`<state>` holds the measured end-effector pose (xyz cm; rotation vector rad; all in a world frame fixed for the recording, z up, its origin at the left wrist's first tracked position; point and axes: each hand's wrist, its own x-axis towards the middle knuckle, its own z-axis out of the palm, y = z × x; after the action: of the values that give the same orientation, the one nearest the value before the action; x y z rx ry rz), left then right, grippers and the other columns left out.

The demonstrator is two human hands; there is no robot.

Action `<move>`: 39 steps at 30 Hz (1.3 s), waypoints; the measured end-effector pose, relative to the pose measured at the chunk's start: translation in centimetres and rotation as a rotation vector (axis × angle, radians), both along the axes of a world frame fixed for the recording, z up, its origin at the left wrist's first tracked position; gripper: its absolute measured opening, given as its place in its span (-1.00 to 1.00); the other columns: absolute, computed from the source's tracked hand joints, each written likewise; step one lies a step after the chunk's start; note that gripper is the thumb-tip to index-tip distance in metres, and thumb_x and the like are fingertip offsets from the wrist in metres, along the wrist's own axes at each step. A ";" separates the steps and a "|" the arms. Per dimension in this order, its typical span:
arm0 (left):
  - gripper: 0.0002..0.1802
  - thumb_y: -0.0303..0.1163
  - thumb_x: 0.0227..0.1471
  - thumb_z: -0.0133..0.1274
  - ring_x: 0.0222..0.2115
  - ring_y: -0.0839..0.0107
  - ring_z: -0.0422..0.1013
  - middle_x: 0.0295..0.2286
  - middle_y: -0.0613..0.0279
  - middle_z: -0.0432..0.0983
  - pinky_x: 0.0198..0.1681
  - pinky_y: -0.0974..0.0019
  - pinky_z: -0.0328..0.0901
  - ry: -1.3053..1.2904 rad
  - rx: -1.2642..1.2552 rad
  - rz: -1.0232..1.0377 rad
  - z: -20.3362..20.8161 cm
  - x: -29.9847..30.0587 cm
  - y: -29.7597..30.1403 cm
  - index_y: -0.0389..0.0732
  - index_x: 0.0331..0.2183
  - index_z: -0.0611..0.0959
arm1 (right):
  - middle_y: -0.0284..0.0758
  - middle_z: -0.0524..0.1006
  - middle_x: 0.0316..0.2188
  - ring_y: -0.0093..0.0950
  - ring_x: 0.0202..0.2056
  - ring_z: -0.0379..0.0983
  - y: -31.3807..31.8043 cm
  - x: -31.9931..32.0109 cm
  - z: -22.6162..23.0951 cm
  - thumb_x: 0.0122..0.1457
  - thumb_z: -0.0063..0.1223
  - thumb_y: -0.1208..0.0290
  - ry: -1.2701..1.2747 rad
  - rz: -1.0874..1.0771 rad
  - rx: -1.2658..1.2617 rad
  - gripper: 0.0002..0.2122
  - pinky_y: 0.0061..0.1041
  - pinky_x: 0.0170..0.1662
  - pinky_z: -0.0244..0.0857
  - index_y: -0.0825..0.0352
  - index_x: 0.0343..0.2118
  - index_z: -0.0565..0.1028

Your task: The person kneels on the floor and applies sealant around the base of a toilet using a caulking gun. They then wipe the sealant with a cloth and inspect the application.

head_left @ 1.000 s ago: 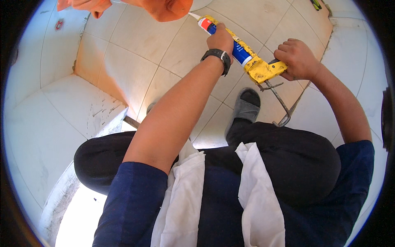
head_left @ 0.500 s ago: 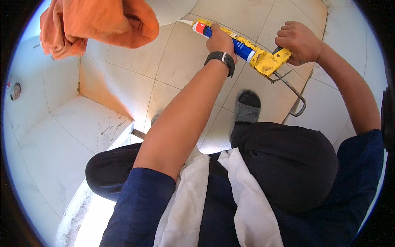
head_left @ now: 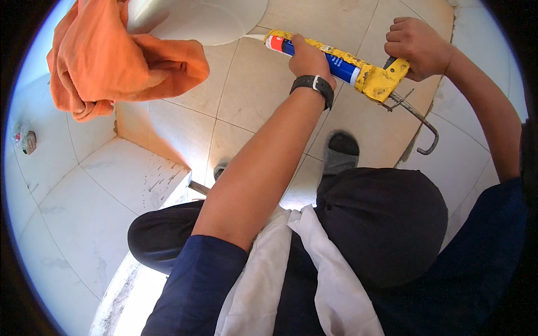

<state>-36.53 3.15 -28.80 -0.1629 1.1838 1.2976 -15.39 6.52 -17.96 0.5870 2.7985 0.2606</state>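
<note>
My left hand is wrapped round the barrel of a yellow caulking gun, near its front half. A blue, white and red sealant cartridge lies in the gun, partly covered by that hand. The cartridge's pale nozzle points left, its tip at or very near the lower edge of a white ceramic basin; whether it touches I cannot tell. My right hand grips the handle and trigger at the gun's back end. The hooked metal rod sticks out behind, towards the lower right.
An orange cloth drapes over the basin's left side. White wall tiles and a tiled ledge are at the left, with a small bundle against the wall. Beige floor tiles lie below, and my sandalled foot rests there.
The view has shifted, so more of the basin shows and the cloth sits lower. Both hands and the gun appear slightly further right. Both grips stay the same.
</note>
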 end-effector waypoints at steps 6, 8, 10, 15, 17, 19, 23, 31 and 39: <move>-0.15 0.18 0.26 -0.13 -0.19 0.11 0.51 -0.08 -0.09 0.51 -0.09 0.05 0.44 0.004 -0.023 0.015 1.7 -0.5 -1.0 -0.53 0.10 0.43 | -0.48 0.56 -0.42 -0.51 -0.34 0.47 -0.8 -1.0 2.1 -0.31 0.59 0.35 -0.009 0.031 0.048 -0.62 -0.45 -0.20 0.35 0.12 -0.48 0.50; -0.20 0.16 0.25 -0.12 -0.17 0.14 0.52 -0.07 -0.02 0.51 -0.07 0.05 0.43 0.012 -0.041 0.009 1.8 -0.4 -1.1 -0.42 0.13 0.41 | -0.48 0.57 -0.41 -0.51 -0.34 0.47 -0.7 -1.2 2.5 -0.30 0.59 0.35 0.016 0.018 0.056 -0.63 -0.45 -0.19 0.35 0.12 -0.48 0.50; -0.29 0.12 0.23 -0.11 -0.13 0.19 0.54 -0.06 0.13 0.52 -0.05 0.04 0.43 -0.005 -0.068 -0.005 1.7 -0.3 -1.1 -0.21 0.19 0.38 | -0.47 0.57 -0.41 -0.51 -0.33 0.47 -0.7 -1.3 2.6 -0.29 0.58 0.34 0.036 0.007 0.071 -0.63 -0.45 -0.19 0.35 0.12 -0.47 0.50; -0.14 0.24 0.26 -0.15 -0.10 0.13 0.50 0.00 -0.02 0.47 0.00 0.07 0.41 0.032 -0.055 0.034 1.6 0.3 -1.3 -0.37 0.21 0.35 | -0.47 0.57 -0.40 -0.50 -0.32 0.48 -0.7 -1.2 2.2 -0.27 0.57 0.33 0.097 -0.018 0.079 -0.64 -0.45 -0.18 0.36 0.13 -0.46 0.51; -0.06 0.31 0.26 -0.17 -0.08 0.12 0.48 0.02 -0.08 0.46 0.01 0.09 0.40 0.044 -0.044 0.032 1.8 0.5 -1.4 -0.44 0.20 0.35 | -0.46 0.57 -0.40 -0.50 -0.32 0.48 -0.9 -1.0 2.1 -0.26 0.56 0.33 0.117 -0.035 0.078 -0.65 -0.44 -0.18 0.36 0.14 -0.45 0.51; -0.06 0.32 0.26 -0.17 -0.06 0.12 0.47 0.03 -0.08 0.45 0.03 0.09 0.39 0.036 -0.055 0.049 2.1 0.7 -1.7 -0.42 0.21 0.34 | -0.46 0.57 -0.39 -0.50 -0.31 0.48 -0.8 -1.0 1.9 -0.26 0.56 0.32 0.140 -0.043 0.059 -0.65 -0.44 -0.18 0.36 0.14 -0.45 0.51; -0.07 0.31 0.27 -0.17 -0.06 0.13 0.47 0.04 -0.06 0.44 0.05 0.10 0.39 0.022 -0.049 0.051 2.7 0.8 -1.8 -0.39 0.22 0.33 | -0.45 0.58 -0.39 -0.50 -0.31 0.49 -1.3 -0.7 1.4 -0.24 0.55 0.31 0.167 -0.076 0.064 -0.66 -0.44 -0.17 0.36 0.15 -0.44 0.52; -0.29 0.15 0.29 -0.13 -0.13 0.15 0.51 -0.05 0.08 0.45 -0.02 0.02 0.44 0.016 -0.102 0.061 2.7 0.8 -2.2 -0.23 0.19 0.29 | -0.44 0.59 -0.37 -0.49 -0.29 0.50 -0.7 -0.5 1.0 -0.20 0.53 0.29 0.191 -0.121 0.061 -0.67 -0.44 -0.16 0.37 0.16 -0.42 0.52; -0.31 0.12 0.31 -0.21 -0.08 0.18 0.49 0.02 0.10 0.43 0.04 0.04 0.37 -0.009 -0.126 0.057 3.8 0.6 -2.6 -0.17 0.24 0.27 | -0.42 0.59 -0.36 -0.49 -0.27 0.51 -0.5 -0.6 1.3 -0.17 0.50 0.27 0.191 -0.161 0.038 -0.68 -0.44 -0.15 0.38 0.18 -0.40 0.53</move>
<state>-35.89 0.54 -25.02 -0.2963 1.2615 1.2708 -16.03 6.04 -16.64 0.8850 2.9101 0.2364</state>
